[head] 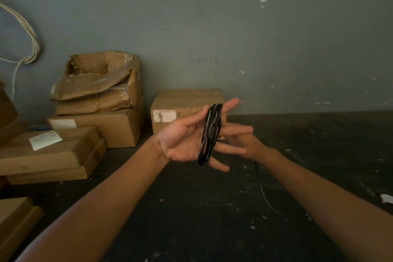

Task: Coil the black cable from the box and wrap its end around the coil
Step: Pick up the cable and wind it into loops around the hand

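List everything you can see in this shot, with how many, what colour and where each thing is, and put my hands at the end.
black cable coil: one, black with pale glints, looped round the left hand's straight fingers, centre of view
loose cable strand: one, thin and dark, trailing over the floor below the right forearm
cardboard boxes: several, brown, stacked along the wall at left and centre; the top one of the left stack is crushed and open
white cord: one bundle, off-white, hanging in loops on the wall at far left
wall: one, grey-green, behind
floor: one, dark and speckled
left hand: one, palm up, fingers straight, carrying the coil
right hand: one, behind the coil, fingers straight
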`<state>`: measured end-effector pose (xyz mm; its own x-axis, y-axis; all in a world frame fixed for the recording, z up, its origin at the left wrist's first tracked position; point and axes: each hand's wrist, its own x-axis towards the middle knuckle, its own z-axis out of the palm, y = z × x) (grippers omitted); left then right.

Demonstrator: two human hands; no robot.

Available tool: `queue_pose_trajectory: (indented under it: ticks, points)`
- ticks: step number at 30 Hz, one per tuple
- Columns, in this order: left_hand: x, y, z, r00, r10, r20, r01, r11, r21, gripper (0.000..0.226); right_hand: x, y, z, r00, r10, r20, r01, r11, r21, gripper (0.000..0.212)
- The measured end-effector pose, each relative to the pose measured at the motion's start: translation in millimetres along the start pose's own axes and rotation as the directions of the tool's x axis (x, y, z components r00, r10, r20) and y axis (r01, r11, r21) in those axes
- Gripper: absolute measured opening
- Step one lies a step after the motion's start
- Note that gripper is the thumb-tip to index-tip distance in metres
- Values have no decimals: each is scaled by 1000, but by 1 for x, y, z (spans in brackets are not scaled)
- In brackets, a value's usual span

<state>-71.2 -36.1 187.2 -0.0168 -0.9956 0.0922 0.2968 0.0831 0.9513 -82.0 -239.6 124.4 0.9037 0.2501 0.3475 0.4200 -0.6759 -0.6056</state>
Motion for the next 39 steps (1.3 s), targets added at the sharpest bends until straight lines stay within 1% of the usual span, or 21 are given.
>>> queue_pose_trajectory:
  ticks: [1, 2, 3, 4, 5, 6, 7, 8, 9, 10, 12, 14, 15, 18, 23, 26, 28, 31, 35, 39]
  points:
    - [1, 3, -1, 1000, 16, -9, -16, 1000, -2, 54, -6, -7, 8, 1000, -15, 16, 16, 1000, -16, 36]
    - [2, 6, -1, 999, 32, -23, -32, 999, -3, 54, -11, -6, 17, 991, -131, 21, 132, 987, -96, 23]
    - [3, 9, -3, 998, 47, -41, -48, 999, -3, 53, -14, -7, 24, 983, -178, -53, 171, 978, -118, 29]
    - [4, 11, -4, 996, 61, -58, -62, 998, -5, 53, -14, -6, 33, 953, -262, -150, 232, 954, -190, 36]
    - [4, 12, -6, 994, 73, -75, -74, 997, -6, 53, -14, -13, 37, 960, -233, -155, 206, 963, -173, 28]
    - [4, 14, -9, 992, 87, -92, -88, 996, -6, 53, -16, -13, 43, 955, -270, -121, 247, 953, -174, 13]
    - [4, 15, -11, 989, 102, -110, -104, 995, -6, 53, -16, -20, 47, 975, -212, -67, 202, 970, -134, 14]
    - [4, 16, -14, 985, 116, -129, -118, 993, -11, 53, -15, -21, 54, 983, -180, -39, 174, 976, -132, 18]
    - [3, 17, -16, 980, 128, -151, -132, 991, -13, 52, -15, -25, 59, 992, -126, -24, 124, 989, -82, 18]
    - [3, 18, -19, 974, 140, -179, -144, 989, -12, 52, -17, -27, 65, 991, -135, -2, 135, 989, -54, 16]
    - [1, 19, -26, 955, 160, -251, -164, 986, 3, 51, -19, -35, 70, 996, -72, 47, 71, 997, 21, 15]
    - [-2, 18, -34, 931, 171, -323, -178, 984, 7, 50, -23, -44, 69, 993, -39, 107, 39, 999, 9, 17]
    - [-4, 17, -38, 918, 170, -358, -179, 984, 7, 50, -25, -49, 66, 993, -31, 115, 31, 1000, 1, 18]
    - [-9, 12, -48, 883, 164, -440, -175, 984, 17, 49, -26, -59, 54, 992, -14, 126, 22, 998, -64, 21]
    - [-13, 5, -56, 858, 151, -491, -148, 988, 46, 47, -26, -67, 36, 994, -27, 108, 55, 961, -272, 20]
    - [-10, 3, -56, 825, 135, -550, -102, 991, 90, 46, -24, -72, 26, 993, -55, 101, 87, 935, -344, 16]
    - [-9, 1, -56, 811, 111, -575, -65, 993, 100, 45, -23, -78, 16, 991, -68, 115, 109, 906, -409, 17]
    - [-12, -5, -59, 802, 65, -594, -16, 996, 88, 44, -19, -86, -1, 988, -62, 144, 123, 877, -464, 17]
    - [-17, -16, -61, 809, 27, -587, 24, 997, 79, 46, -8, -91, -24, 987, -52, 151, 127, 825, -551, 26]
    - [-20, -24, -61, 796, -42, -604, 112, 991, 79, 53, 6, -91, -43, 987, -59, 152, 139, 793, -594, 22]
